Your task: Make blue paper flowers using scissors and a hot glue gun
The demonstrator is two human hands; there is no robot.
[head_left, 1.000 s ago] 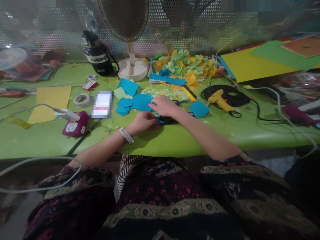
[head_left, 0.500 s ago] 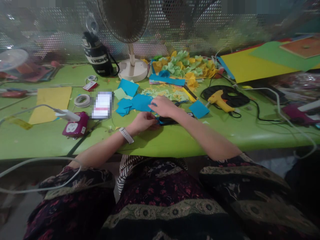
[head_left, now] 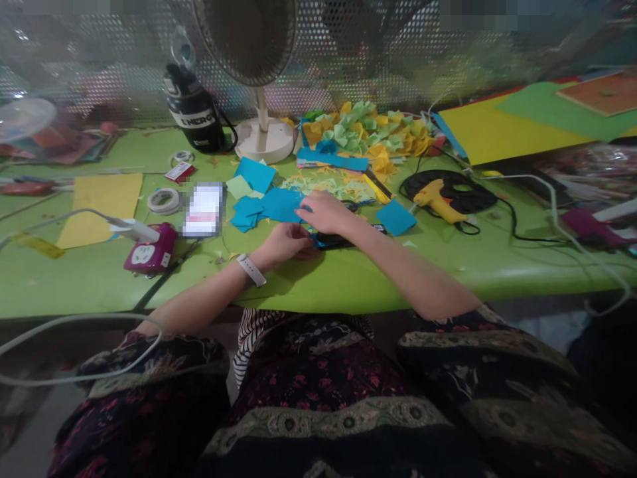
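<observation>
My left hand (head_left: 286, 243), with a white watch band on the wrist, rests on the green table (head_left: 348, 279) with its fingers curled at a small blue paper piece (head_left: 318, 243) beside a dark flat object (head_left: 334, 238). My right hand (head_left: 324, 210) lies just beyond it, fingers bent and pinching the edge of a blue paper square from the loose blue pile (head_left: 263, 206). What the left fingers grip is mostly hidden.
A yellow glue gun (head_left: 438, 199) on a black mat lies right of my hands, one blue square (head_left: 397, 216) between. Behind: fan base (head_left: 263, 138), black bottle (head_left: 195, 114), folded yellow and green paper heap (head_left: 368, 133). Left: tape roll (head_left: 162, 198), magenta socket (head_left: 149, 254), yellow sheet (head_left: 102, 202).
</observation>
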